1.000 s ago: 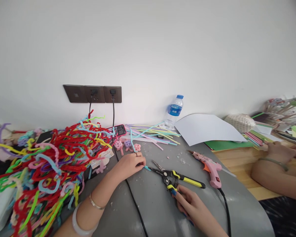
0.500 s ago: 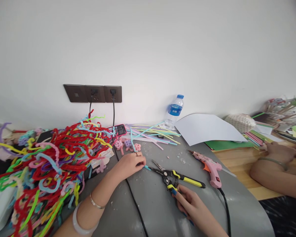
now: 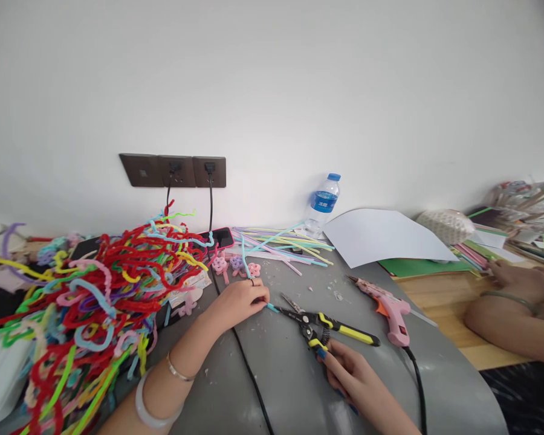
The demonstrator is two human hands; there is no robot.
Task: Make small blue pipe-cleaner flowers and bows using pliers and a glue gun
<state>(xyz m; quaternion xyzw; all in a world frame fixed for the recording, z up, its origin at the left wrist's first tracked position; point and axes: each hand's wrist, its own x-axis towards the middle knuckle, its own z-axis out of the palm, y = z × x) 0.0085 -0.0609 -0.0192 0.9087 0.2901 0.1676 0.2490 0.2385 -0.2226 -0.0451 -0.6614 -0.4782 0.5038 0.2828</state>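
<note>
My left hand (image 3: 245,301) is closed on a light blue pipe cleaner (image 3: 245,258). One length of it rises from behind my fingers, and a short end (image 3: 272,307) sticks out toward the right. Touching or almost touching that short end is a jaw tip of the wire-cutting pliers (image 3: 309,323), which have yellow and black handles. The jaws are apart and the handles are spread. My right hand (image 3: 348,368) grips the lower handle, while the upper handle lies free of my fingers. Behind my left hand lie small pink and purple pipe-cleaner figures (image 3: 236,266).
A tangled heap of coloured pipe cleaners (image 3: 95,290) covers the left side. Straight pipe cleaners (image 3: 281,244), a phone (image 3: 220,237) and a water bottle (image 3: 323,202) are along the wall. Rightward are a pink glue gun (image 3: 390,311), white paper (image 3: 385,235) and another person's arm (image 3: 512,317). A black cord (image 3: 249,368) crosses the table.
The phone's screen has gone from lit to dark. My view has shifted very slightly; both hands and the pliers keep nearly the same pose.
</note>
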